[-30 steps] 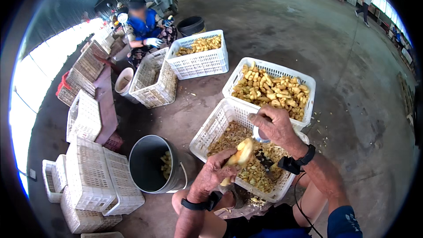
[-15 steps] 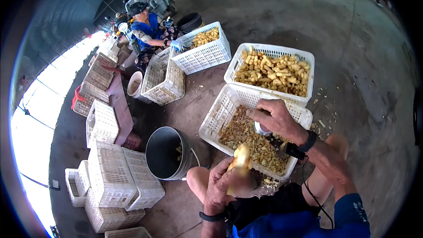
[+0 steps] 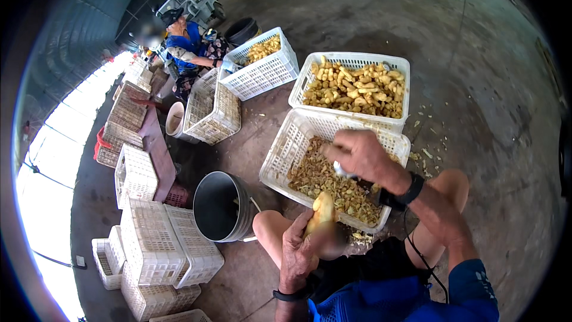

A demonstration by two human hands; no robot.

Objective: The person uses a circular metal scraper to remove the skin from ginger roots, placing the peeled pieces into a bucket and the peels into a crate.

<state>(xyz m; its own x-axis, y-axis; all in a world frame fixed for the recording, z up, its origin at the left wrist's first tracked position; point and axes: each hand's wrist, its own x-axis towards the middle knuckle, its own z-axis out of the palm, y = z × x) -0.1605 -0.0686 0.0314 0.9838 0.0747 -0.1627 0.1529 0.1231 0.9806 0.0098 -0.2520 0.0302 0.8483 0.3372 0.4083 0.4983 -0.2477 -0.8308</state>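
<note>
My left hand (image 3: 298,243) is wrapped round a pale yellow ginger root (image 3: 323,207), which points up above my lap. A blurred patch covers its lower end. My right hand (image 3: 368,158) is closed on a small silvery-white tool (image 3: 342,170), mostly hidden beneath the fingers, so its kind is unclear. This hand hovers over a white slatted crate (image 3: 275,160), up and to the right of the ginger root. Brown and yellow peelings (image 3: 333,188) cover the bottom of that crate. Beyond it stands another white crate (image 3: 351,56) heaped with ginger roots (image 3: 360,90).
A dark bucket (image 3: 221,206) stands left of my knee. Stacked white crates (image 3: 152,241) line the left side. At the far left a co-worker (image 3: 187,42) in a blue vest reaches into a crate of ginger (image 3: 262,77). Peel scraps (image 3: 426,154) litter the floor at right.
My right hand has shifted slightly left with the silvery tool. My left hand still grips the ginger root, now held more upright. The whole view has swung a little.
</note>
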